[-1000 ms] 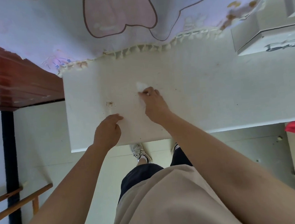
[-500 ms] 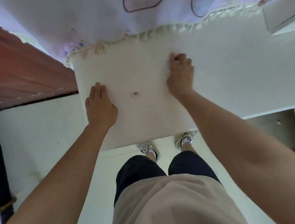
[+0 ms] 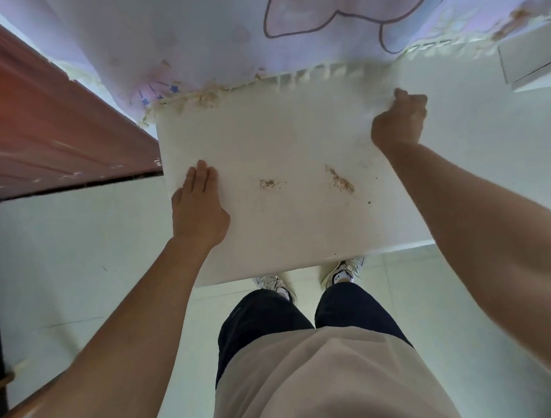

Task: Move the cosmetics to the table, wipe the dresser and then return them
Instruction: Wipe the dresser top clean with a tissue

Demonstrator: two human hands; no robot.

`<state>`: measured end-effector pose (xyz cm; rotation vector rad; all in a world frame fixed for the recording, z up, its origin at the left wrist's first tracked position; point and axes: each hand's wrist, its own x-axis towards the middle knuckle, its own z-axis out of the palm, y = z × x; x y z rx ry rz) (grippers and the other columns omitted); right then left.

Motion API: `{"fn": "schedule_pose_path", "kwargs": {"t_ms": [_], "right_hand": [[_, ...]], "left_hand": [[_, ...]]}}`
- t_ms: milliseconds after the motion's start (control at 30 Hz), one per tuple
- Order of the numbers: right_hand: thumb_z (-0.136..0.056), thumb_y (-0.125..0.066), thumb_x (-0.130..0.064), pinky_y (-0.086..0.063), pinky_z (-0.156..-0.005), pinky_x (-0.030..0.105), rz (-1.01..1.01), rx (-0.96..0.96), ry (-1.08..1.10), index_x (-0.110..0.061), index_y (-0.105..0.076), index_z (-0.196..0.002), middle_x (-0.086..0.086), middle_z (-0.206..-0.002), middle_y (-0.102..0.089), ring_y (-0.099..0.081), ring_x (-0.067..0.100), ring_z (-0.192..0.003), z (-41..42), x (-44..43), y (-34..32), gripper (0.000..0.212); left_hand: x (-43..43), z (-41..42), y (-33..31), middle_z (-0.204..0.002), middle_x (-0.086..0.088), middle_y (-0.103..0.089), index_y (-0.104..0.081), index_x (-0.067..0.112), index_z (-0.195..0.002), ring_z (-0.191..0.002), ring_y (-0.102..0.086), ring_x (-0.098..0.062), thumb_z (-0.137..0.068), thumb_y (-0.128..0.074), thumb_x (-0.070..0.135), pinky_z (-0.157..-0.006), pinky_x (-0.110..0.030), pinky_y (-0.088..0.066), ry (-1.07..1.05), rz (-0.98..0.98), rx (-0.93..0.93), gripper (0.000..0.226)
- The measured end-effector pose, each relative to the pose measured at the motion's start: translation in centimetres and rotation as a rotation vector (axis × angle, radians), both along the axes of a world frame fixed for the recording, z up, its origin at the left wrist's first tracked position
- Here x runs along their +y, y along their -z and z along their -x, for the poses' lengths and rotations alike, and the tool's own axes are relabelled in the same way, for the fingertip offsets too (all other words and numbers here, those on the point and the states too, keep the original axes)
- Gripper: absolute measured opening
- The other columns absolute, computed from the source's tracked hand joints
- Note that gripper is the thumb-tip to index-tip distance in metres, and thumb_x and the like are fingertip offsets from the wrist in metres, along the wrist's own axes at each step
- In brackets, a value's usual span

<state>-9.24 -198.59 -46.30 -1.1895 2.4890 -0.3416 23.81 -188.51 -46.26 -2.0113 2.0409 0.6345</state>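
Note:
The white dresser top [image 3: 302,233] lies below me with no cosmetics on it. Two brown smears [image 3: 267,183] [image 3: 341,181] and a few dark specks mark its middle. My left hand [image 3: 198,208] rests flat near the left edge, fingers straight and together. My right hand [image 3: 399,118] presses down near the back right, its fingers curled under. The white wipe it held a second ago is hidden beneath it.
A pale cloth with a cartoon print [image 3: 253,29] hangs along the dresser's back edge, its frayed fringe touching the top. Dark red-brown wooden furniture [image 3: 30,129] stands at the left. A white box [image 3: 532,60] sits at the back right. My feet are under the front edge.
My right hand swept with the wipe from the middle of the top to the back, then off to the right. My left hand uncurled and now lies flat by the left edge.

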Motion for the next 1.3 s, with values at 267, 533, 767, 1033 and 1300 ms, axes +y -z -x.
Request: {"fn": "schedule_pose_path", "kwargs": {"t_ms": [267,533,767,1033,1300], "right_hand": [[-0.083,-0.045,0.002,-0.037,-0.098,0.039,0.008,0.078,-0.715,-0.015,-0.04,-0.147,0.011,-0.135,-0.042,-0.043,0.033,-0.117,-10.0,-0.9,2.5,0.066],[-0.086,-0.043,0.008,-0.04,-0.098,0.037,0.062,-0.25,-1.073,-0.019,-0.05,-0.143,0.006,-0.128,-0.055,-0.049,0.028,-0.117,-9.4,6.4,0.2,0.064],[-0.094,-0.042,-0.001,-0.04,-0.102,0.035,0.206,-0.134,-0.094,-0.011,-0.046,-0.145,0.017,-0.131,-0.045,-0.05,0.032,-0.118,7.1,6.7,0.0,0.053],[-0.079,-0.043,0.007,-0.032,-0.093,0.034,0.054,0.019,-0.447,0.001,-0.035,-0.146,0.022,-0.124,-0.044,-0.043,0.038,-0.104,1.7,9.4,3.2,0.068],[-0.086,-0.042,0.009,-0.041,-0.095,0.031,0.035,-0.339,-0.896,-0.004,-0.043,-0.143,0.014,-0.129,-0.046,-0.044,0.03,-0.115,-10.3,9.3,1.4,0.059]], "left_hand": [[-0.6,-0.1,0.3,-0.164,-0.006,0.001,-0.011,0.009,-0.155,-0.151,-0.001,-0.022,-0.092,-0.044,0.009,-0.12,-0.04,-0.018,-0.017,-0.055,0.012,0.072],[0.4,0.7,-0.5,-0.162,-0.01,-0.013,-0.026,0.006,-0.152,-0.15,-0.012,-0.027,-0.09,-0.043,-0.001,-0.118,-0.038,-0.019,-0.103,0.011,0.069,0.065],[5.9,5.3,-0.5,-0.161,-0.018,-0.012,-0.029,0.008,-0.149,-0.148,-0.011,-0.033,-0.089,-0.047,0.002,-0.117,-0.05,-0.02,-0.337,0.106,-0.035,0.063],[7.0,5.8,0.3,-0.162,-0.008,-0.016,-0.026,0.013,-0.153,-0.148,-0.015,-0.029,-0.09,-0.044,0.004,-0.112,-0.048,-0.033,-0.357,0.013,-0.086,0.066],[6.4,4.2,-0.1,-0.163,0.004,-0.012,-0.025,0.024,-0.153,-0.148,-0.013,-0.021,-0.092,-0.04,0.005,-0.11,-0.045,-0.036,-0.32,-0.075,-0.099,0.065]]}}
